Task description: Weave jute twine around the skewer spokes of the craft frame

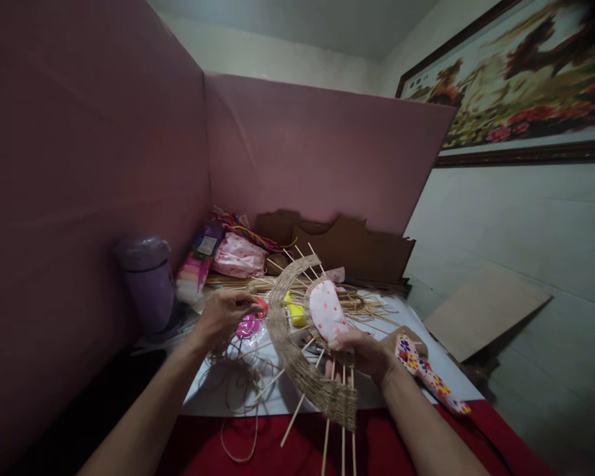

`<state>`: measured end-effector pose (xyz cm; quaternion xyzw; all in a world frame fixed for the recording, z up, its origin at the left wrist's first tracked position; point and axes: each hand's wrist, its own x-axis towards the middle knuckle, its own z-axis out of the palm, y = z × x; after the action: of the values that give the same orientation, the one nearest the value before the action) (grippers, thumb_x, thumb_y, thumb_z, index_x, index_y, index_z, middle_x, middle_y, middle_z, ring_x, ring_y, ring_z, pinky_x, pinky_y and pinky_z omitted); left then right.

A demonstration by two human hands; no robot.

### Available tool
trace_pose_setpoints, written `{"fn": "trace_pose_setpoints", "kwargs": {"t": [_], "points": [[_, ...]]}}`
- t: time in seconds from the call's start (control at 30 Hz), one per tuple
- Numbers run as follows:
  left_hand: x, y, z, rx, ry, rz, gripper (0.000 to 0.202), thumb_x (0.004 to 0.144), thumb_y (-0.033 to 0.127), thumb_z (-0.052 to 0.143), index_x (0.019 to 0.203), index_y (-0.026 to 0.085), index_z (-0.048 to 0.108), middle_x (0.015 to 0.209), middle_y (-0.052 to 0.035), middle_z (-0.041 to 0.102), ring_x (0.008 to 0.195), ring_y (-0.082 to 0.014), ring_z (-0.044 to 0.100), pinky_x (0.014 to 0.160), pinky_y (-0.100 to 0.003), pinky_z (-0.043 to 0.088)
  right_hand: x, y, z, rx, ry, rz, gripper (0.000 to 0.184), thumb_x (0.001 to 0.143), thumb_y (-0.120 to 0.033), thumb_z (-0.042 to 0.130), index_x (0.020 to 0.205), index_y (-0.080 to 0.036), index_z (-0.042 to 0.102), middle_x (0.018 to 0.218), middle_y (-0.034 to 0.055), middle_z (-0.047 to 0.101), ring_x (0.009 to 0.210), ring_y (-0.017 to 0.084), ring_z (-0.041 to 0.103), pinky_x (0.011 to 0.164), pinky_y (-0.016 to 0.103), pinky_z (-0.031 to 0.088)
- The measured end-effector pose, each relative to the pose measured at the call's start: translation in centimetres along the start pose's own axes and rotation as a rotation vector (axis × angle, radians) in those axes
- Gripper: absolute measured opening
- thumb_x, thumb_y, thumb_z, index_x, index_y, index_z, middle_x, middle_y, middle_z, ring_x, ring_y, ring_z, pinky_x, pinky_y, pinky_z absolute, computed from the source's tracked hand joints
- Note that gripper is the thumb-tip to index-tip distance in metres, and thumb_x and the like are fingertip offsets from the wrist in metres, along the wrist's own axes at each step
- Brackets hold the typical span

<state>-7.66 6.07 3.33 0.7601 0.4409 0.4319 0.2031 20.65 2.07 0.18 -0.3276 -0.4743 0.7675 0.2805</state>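
Note:
My right hand grips a half-round woven twine fan by its inner edge, thumb on the front and fingers behind. Thin wooden sticks radiate from it through a wide woven outer band. A white fabric patch with pink dots covers its centre. To the left of the band, my left hand is closed in a pinch beside the stick ends. Brown jute twine trails from it in loose tangles and a hanging loop; the strand between the fingertips is too fine to see clearly.
A glue gun with a flowered cover lies at the right, its cord running forward. Behind stand a purple tumbler, a dotted fabric bundle, bundled sticks and cut brown cardboard. Pink and yellow packets lie beyond the fan.

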Motion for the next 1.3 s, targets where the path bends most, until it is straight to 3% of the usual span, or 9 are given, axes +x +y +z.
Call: {"fn": "trace_pose_setpoints", "kwargs": {"t": [0.17,0.27,0.73,1.0,1.3], "points": [[0.3,0.1,0.0,-0.366,-0.067,-0.138,0.022,0.062,0.035,0.072,0.065,0.014,0.073,0.062,-0.0049,0.069,0.056,-0.0134,0.058,0.053,-0.022,0.043,0.0,0.3,-0.7,0.016,-0.039,-0.016,0.048,0.057,-0.027,0.055,0.099,-0.003,0.06,0.058,0.0116,0.069,0.042,0.017,0.061,0.034,0.019,0.043],[0.3,0.3,0.2,-0.442,-0.067,-0.179,0.018,0.06,0.031,0.074,0.062,0.013,0.073,0.059,-0.005,0.068,0.055,-0.0123,0.056,0.052,-0.021,0.042,0.1,0.6,-1.1,0.042,-0.047,-0.076,0.054,0.057,-0.026,0.056,0.105,-0.002,0.057,0.061,0.0118,0.069,0.045,0.018,0.063,0.039,0.022,0.049],[0.3,0.4,0.9,-0.497,-0.044,-0.202,0.015,0.062,0.026,0.073,0.06,0.012,0.071,0.056,-0.0042,0.066,0.05,-0.0098,0.052,0.047,-0.02,0.038,0.2,0.7,-0.6,0.011,-0.07,-0.003,0.064,0.058,-0.03,0.055,0.116,-0.002,0.051,0.06,0.0104,0.068,0.045,0.017,0.061,0.037,0.019,0.043],[0.1,0.6,1.2,-0.532,-0.074,-0.208,0.015,0.062,0.028,0.073,0.064,0.013,0.072,0.06,-0.0031,0.067,0.053,-0.0095,0.053,0.05,-0.02,0.038,0.3,1.0,-1.3,-0.014,-0.068,0.015,0.057,0.058,-0.031,0.054,0.108,-0.005,0.057,0.061,0.0102,0.069,0.043,0.016,0.06,0.035,0.018,0.041],[0.4,0.5,0.6,-0.567,-0.087,-0.343,0.027,0.055,0.034,0.076,0.052,0.013,0.059,0.043,0.0044,0.05,0.039,-0.0049,0.038,0.039,-0.018,0.025,-0.1,0.8,-0.8,-0.027,-0.163,-0.016,0.065,0.057,-0.027,0.053,0.117,-0.001,0.051,0.058,0.0096,0.067,0.043,0.014,0.059,0.036,0.017,0.039]]}}
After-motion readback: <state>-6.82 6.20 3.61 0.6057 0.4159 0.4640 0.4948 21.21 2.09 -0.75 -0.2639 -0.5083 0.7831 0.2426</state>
